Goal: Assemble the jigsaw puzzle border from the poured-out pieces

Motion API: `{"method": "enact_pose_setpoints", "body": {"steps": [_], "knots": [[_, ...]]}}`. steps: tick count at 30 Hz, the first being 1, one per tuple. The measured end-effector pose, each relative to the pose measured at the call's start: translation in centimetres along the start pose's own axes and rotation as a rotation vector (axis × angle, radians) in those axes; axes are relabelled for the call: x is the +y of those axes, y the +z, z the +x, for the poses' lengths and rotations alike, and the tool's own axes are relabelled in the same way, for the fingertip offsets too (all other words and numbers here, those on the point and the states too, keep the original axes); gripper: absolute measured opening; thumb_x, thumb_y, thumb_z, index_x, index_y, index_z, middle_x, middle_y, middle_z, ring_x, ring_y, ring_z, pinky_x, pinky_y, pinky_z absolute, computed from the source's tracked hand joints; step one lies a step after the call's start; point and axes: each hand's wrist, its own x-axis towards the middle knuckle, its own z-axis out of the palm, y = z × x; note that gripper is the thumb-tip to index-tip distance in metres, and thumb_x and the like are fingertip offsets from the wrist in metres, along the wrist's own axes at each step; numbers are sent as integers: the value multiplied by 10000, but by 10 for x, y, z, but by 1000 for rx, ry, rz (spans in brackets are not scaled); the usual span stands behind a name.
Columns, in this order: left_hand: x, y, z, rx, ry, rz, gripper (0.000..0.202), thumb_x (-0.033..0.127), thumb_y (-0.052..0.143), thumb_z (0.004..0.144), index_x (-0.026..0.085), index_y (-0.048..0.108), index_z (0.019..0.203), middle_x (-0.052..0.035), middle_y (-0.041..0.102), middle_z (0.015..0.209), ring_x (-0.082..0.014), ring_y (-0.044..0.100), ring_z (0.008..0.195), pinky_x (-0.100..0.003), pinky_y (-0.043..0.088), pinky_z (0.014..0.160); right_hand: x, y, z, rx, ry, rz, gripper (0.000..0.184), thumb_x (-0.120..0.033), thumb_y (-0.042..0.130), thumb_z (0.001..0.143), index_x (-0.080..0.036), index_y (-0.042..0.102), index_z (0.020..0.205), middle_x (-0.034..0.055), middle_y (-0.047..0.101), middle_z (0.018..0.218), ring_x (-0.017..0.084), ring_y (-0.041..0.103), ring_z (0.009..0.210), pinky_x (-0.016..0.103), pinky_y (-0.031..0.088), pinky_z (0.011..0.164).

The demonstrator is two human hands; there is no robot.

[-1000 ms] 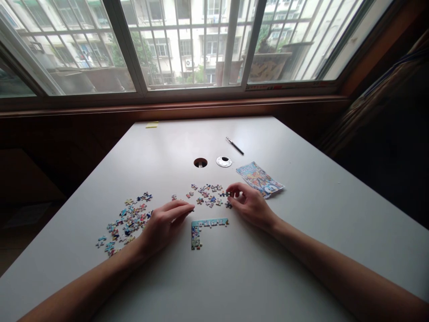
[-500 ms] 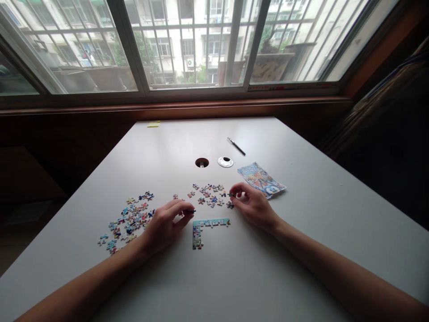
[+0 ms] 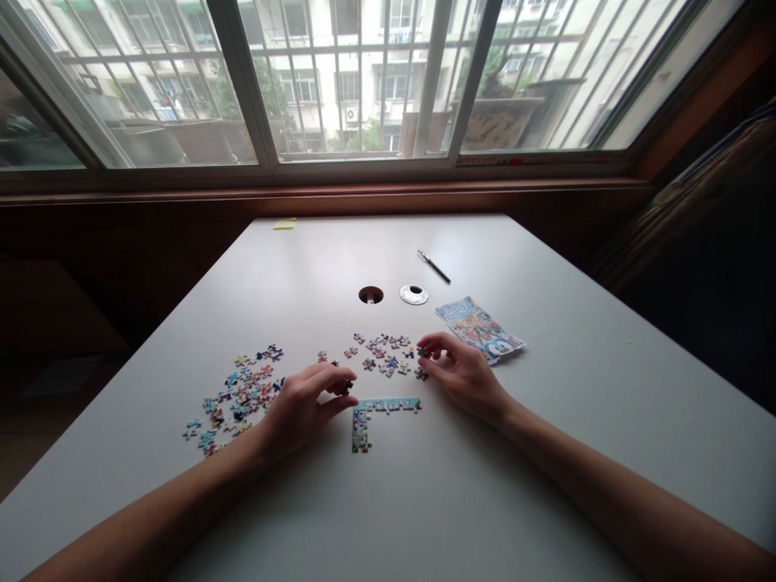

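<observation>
My left hand [image 3: 306,398] pinches a small dark puzzle piece [image 3: 347,387] just above the upper left corner of the joined puzzle section [image 3: 360,428]. That section forms an L, with a light blue strip along its top and a greener strip down its left side. Between thumb and fingers, my right hand [image 3: 457,368] grips another puzzle piece [image 3: 424,352], partly hidden by the fingertips. It is at the right edge of a small group of loose puzzle pieces [image 3: 388,349]. A larger pile of puzzle pieces [image 3: 236,396] lies left of my left hand, partly covered by that arm.
A colourful picture sheet [image 3: 478,326] lies beyond my right hand. Farther back are a black pen [image 3: 434,267], a round cable hole [image 3: 371,295] and its silver cover [image 3: 413,295]. A yellow sticky note [image 3: 284,224] is at the table's far edge, below a barred window.
The view has shifted slightly. In my left hand, the puzzle piece has turned and the thumb has dropped lower, apart from the fingers. My right hand keeps its grip in nearly the same place.
</observation>
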Motion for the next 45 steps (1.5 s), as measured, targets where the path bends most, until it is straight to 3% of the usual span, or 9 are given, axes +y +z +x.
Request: {"method": "enact_pose_setpoints", "body": {"steps": [6, 14, 20, 24, 35, 45], "knots": [[0, -1, 1, -19, 15, 13, 231, 333, 716, 854, 166, 599, 961, -28, 595, 801, -131, 559, 722, -250, 486, 670, 1, -1, 0, -9, 18, 14, 162, -303, 673, 831, -220, 633, 965, 27, 677, 910, 176, 608, 811, 323, 494, 753], [3, -2, 3, -44, 10, -2, 119, 279, 655, 899, 174, 601, 908, -34, 577, 814, -147, 549, 768, -264, 471, 712, 3, 0, 1, -1, -10, -13, 171, -313, 675, 833, -213, 638, 967, 30, 658, 875, 176, 599, 785, 325, 486, 736], [6, -3, 4, -28, 22, -11, 151, 215, 569, 943, 187, 667, 1055, -75, 633, 931, -163, 601, 850, -285, 506, 758, 5, 0, 1, -4, -19, -30, 206, -361, 676, 838, -212, 632, 973, 33, 637, 844, 182, 590, 781, 330, 484, 726], [7, -3, 4, -23, 7, -7, 147, 216, 553, 950, 182, 662, 1042, -83, 641, 944, -173, 607, 878, -293, 513, 777, 5, 0, 1, -3, -18, -25, 225, -379, 684, 835, -212, 622, 971, 34, 635, 838, 184, 588, 780, 329, 482, 719], [6, -2, 3, 32, -17, 32, 163, 280, 635, 910, 174, 571, 1017, -31, 609, 852, -135, 585, 766, -255, 494, 697, 5, 1, 1, 22, -16, -10, 186, -344, 658, 852, -219, 609, 980, 13, 620, 807, 171, 583, 751, 314, 472, 711], [5, -3, 2, -14, 5, -21, 178, 323, 644, 906, 171, 553, 886, -28, 547, 813, -144, 524, 747, -261, 451, 679, 3, 0, 1, 4, 5, -3, 204, -370, 655, 861, -214, 606, 984, 21, 616, 824, 172, 581, 763, 310, 474, 710]]}}
